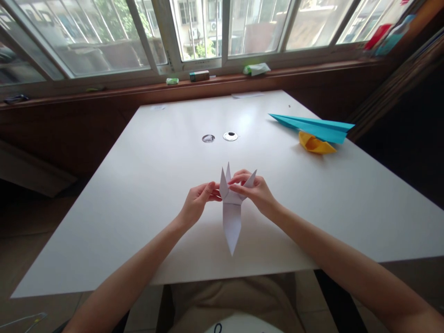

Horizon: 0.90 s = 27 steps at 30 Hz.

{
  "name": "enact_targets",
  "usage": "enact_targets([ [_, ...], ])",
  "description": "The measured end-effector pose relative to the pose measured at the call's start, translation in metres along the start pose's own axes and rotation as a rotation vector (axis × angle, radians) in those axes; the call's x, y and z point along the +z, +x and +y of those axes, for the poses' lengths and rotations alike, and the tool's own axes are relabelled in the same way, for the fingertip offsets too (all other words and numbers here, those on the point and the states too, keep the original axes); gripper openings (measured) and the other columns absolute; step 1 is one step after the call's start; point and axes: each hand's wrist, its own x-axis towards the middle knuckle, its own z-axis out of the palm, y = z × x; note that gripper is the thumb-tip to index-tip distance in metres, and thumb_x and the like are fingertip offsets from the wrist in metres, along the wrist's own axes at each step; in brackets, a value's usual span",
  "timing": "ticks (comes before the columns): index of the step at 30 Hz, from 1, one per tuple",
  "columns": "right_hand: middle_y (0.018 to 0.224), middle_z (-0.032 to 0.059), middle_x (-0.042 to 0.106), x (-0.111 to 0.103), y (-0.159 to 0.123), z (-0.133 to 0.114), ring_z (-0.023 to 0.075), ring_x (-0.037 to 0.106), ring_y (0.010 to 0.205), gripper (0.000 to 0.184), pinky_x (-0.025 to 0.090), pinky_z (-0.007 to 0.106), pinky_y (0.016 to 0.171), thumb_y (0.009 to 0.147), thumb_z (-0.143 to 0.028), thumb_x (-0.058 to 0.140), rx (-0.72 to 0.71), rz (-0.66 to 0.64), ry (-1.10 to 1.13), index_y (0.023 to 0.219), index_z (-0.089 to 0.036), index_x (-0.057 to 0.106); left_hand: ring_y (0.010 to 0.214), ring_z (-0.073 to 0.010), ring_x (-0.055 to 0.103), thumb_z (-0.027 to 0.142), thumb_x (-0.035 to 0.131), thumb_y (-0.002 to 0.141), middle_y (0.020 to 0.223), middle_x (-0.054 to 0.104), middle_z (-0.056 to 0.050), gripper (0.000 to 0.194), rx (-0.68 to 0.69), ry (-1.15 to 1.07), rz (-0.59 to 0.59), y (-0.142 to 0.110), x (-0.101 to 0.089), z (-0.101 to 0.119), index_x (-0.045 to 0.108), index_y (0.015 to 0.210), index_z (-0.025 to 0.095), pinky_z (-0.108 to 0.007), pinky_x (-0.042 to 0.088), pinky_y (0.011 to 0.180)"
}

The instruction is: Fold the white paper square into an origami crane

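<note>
A half-folded white paper figure [231, 217] is held above the near part of the white table [138, 194]. Its long point hangs toward me and three short points stick up. My left hand [197, 202] pinches its left side with thumb and fingers closed. My right hand [252, 190] grips its upper right flap, fingers curled over the paper. Both hands meet at the figure's middle.
A blue paper plane [314, 126] lies at the table's far right, resting over a yellow folded paper piece [315, 144]. Two round cable ports [219, 137] sit in the table's middle. Small boxes and a crumpled green wrapper [255, 69] lie on the wooden windowsill.
</note>
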Motion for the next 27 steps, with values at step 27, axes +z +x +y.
enact_targets([
  [27,0.11,0.0059,0.055,-0.007,0.003,-0.007,0.0212,0.056,0.095,0.013,0.045,0.031,0.075,0.058,-0.029,0.075,0.268,-0.319,0.029,0.06,-0.017,0.07,0.078,-0.0111,0.054,0.017,0.054,0.082,0.09,0.059,-0.005,0.011,0.227,0.173,-0.205,-0.004,-0.005,0.006,0.062,0.09,0.017,-0.02,0.045,0.062],
])
